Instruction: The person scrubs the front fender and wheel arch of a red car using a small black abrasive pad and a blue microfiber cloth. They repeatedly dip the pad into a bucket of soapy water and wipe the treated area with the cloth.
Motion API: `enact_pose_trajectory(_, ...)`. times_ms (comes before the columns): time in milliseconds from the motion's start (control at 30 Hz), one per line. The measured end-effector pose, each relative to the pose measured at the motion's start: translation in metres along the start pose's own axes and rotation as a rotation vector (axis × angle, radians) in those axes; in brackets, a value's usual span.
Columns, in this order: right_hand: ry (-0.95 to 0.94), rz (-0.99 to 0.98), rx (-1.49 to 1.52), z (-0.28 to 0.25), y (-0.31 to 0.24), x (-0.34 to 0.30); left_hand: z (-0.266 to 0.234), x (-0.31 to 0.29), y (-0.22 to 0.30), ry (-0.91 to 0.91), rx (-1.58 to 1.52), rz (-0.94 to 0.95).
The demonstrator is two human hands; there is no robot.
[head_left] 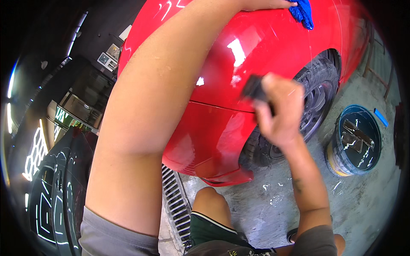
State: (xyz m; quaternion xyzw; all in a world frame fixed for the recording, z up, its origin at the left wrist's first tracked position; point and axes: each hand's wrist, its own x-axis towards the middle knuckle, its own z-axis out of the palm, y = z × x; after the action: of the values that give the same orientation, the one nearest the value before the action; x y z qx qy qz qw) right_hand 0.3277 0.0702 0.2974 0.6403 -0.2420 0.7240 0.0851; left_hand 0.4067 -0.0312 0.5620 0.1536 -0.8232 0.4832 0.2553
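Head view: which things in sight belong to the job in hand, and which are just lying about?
Belong to the job:
Red car
Black block, blurred, held in the right grip
Blue cloth, touched by the left grip
Blue-rimmed bucket, probably

Just lying about:
Blue strip beside the bucket, apparently
Black car at left, seemingly background

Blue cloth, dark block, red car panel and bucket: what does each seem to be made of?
Blue cloth: soft fabric, perhaps microfibre, from its bunched folds.
Dark block in the right hand: matte, perhaps foam or rubber; motion blur leaves it open.
Red car panel: glossy paint, mirroring lights; metal or plastic underneath can't be told.
Bucket: probably plastic, from its smooth blue rim.
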Motion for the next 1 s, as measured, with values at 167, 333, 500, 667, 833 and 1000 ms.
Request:
enact_pose_trajectory(167, 0.101, 0.100, -0.005, 0.009, 0.002, -0.002, 0.003, -0.005, -0.001, -0.002, 0.012, -0.002)
enact_pose_trajectory(333, 0.062, 0.025, -0.017, 0.005, 0.005, 0.001, -0.002, 0.000, 0.000, -0.007, -0.014, 0.008)
enact_pose_trajectory(500, 0.064, 0.033, 0.033, 0.012, -0.013, -0.013, 0.000, -0.001, 0.003, -0.002, 0.022, -0.017)
enact_pose_trajectory(667, 0.070, -0.018, -0.014, 0.006, 0.009, 0.007, 0.003, 0.001, -0.003, 0.068, -0.051, 0.075)
enact_pose_trajectory(833, 0.053, 0.077, 0.021, 0.007, -0.015, -0.021, 0.002, 0.002, 0.007, -0.001, -0.037, 0.041)
enact_pose_trajectory(1000, 0.185, 0.230, -0.105, -0.001, 0.033, 0.027, -0.004, 0.008, 0.004, 0.006, -0.044, 0.073)
